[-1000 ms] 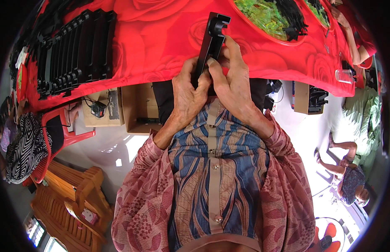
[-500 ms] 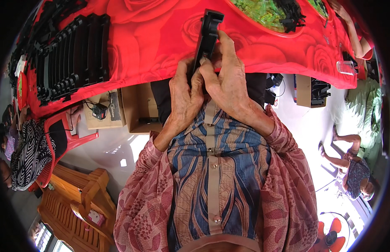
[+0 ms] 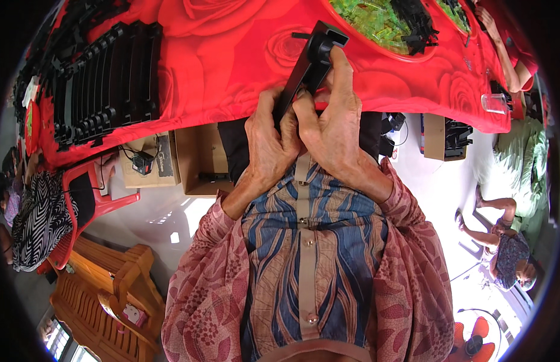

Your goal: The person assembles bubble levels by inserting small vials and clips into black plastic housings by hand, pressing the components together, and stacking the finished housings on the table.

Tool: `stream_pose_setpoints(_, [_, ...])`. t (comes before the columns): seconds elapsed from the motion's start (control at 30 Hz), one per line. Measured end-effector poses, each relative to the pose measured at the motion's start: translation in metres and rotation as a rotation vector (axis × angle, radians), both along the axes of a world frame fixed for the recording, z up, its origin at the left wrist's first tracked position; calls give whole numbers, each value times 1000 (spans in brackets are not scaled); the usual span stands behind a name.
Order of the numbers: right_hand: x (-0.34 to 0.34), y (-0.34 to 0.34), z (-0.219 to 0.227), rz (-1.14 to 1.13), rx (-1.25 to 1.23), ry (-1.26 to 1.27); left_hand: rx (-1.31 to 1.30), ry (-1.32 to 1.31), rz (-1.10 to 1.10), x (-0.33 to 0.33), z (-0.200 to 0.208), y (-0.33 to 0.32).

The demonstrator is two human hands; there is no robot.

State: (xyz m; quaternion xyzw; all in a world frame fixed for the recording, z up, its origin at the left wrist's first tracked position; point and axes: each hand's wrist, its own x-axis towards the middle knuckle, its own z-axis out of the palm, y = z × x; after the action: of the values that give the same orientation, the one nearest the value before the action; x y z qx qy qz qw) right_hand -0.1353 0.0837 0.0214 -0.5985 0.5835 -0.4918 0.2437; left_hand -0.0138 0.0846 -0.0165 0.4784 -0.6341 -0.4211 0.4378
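Observation:
A long black plastic part (image 3: 303, 75) with a rounded, hollow far end is held up in front of me, over the near edge of the red table. My left hand (image 3: 269, 136) grips its near end. My right hand (image 3: 330, 114) is closed on its right side, with the index finger stretched along to the far end and the thumb pressed on the middle. The palms hide the part's lowest stretch. On the table at left lies a row of similar black parts (image 3: 105, 84), side by side.
The red rose-patterned cloth (image 3: 213, 72) covers the table. At the far right is a tray (image 3: 406, 58) of small yellow-green and black pieces, with a clear cup (image 3: 494, 103) near the edge. Cardboard boxes (image 3: 198, 151) stand below. Another person's arm (image 3: 503, 54) reaches in at right.
The black part has tilted further, its far end swinging right and turning. My right index finger now reaches that end. My left hand keeps its grip.

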Motion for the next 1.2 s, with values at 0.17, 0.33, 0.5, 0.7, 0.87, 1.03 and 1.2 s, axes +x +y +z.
stream_pose_setpoints(0.17, [0, 0, 6, -41, 129, -64, -237, -110, 20, 0, -2, -5])
stream_pose_setpoints(0.33, [-2, -6, -1, -53, 134, -73, -178, -149, 21, -1, 1, -8])
stream_pose_setpoints(0.5, [-4, -13, -8, -91, 175, -162, -136, -152, 12, -4, -1, -16])
stream_pose_setpoints(0.7, [-6, -14, -14, -102, 235, -266, -81, -156, -9, -3, -1, -20])
stream_pose_setpoints(0.87, [-11, -7, -1, 75, 168, -251, 280, 208, -14, 1, 4, -24])
stream_pose_setpoints(1.03, [-16, -8, 4, -2, 91, -230, 345, 231, -23, 14, 12, -22])
stream_pose_setpoints(1.2, [-37, -9, 17, -86, -284, 258, 377, -13, -304, 44, 24, -29])
